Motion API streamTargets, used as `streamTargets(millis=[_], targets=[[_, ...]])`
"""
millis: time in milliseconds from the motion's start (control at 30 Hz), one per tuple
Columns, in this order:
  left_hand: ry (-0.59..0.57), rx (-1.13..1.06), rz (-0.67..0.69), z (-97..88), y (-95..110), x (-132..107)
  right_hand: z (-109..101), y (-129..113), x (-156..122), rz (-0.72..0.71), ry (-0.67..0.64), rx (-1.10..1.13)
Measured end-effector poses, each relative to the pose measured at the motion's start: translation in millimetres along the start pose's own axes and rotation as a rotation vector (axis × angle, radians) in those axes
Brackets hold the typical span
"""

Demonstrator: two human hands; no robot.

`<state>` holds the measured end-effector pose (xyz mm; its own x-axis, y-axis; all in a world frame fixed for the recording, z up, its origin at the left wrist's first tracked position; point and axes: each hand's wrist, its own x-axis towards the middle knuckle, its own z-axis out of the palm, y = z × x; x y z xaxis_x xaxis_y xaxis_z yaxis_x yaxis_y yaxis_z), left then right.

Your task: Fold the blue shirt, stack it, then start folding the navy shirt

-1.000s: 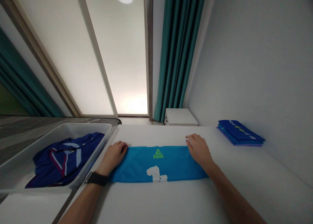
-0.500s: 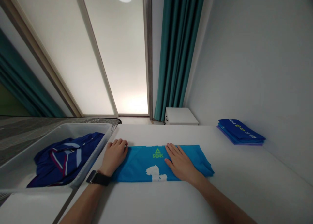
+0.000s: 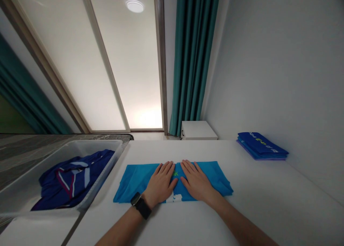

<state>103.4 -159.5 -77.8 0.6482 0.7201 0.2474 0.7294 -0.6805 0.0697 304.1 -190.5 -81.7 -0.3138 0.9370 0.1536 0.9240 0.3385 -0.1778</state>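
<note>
A light-blue shirt [image 3: 134, 181], folded into a long flat band, lies crosswise on the white table [image 3: 182, 224]. My left hand [image 3: 161, 181], with a black watch [image 3: 141, 204] on its wrist, rests flat on the shirt just left of its middle, fingers stretched out. Beside it my right hand [image 3: 197, 179] also lies flat on the cloth, fingers pointing away from me. The hands are close together but apart, and between them part of the green logo and the white print shows. The rest of the print is hidden under my hands.
At the left stands a translucent plastic bin [image 3: 107, 178] with dark-blue clothing [image 3: 77, 178] in it. A stack of folded blue garments [image 3: 262, 145] sits at the right, near the wall. Beyond the table's far edge are a white cabinet [image 3: 199, 130] and a green curtain [image 3: 193, 59].
My left hand has moved right, from the shirt's left end to near its middle, and now lies flat on it. My right hand has stayed about where it was.
</note>
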Motion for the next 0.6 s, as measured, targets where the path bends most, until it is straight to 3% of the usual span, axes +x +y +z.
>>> streamTargets(millis=[267, 600], targets=[[-0.032, 0.046, -0.163, -11.1, -24, -16, -5, -3, 0, 0.023, -0.037, -0.015], [-0.065, 0.064, -0.226, -22.1, -66, -41, -6, -4, -1, 0.062, -0.049, -0.033]])
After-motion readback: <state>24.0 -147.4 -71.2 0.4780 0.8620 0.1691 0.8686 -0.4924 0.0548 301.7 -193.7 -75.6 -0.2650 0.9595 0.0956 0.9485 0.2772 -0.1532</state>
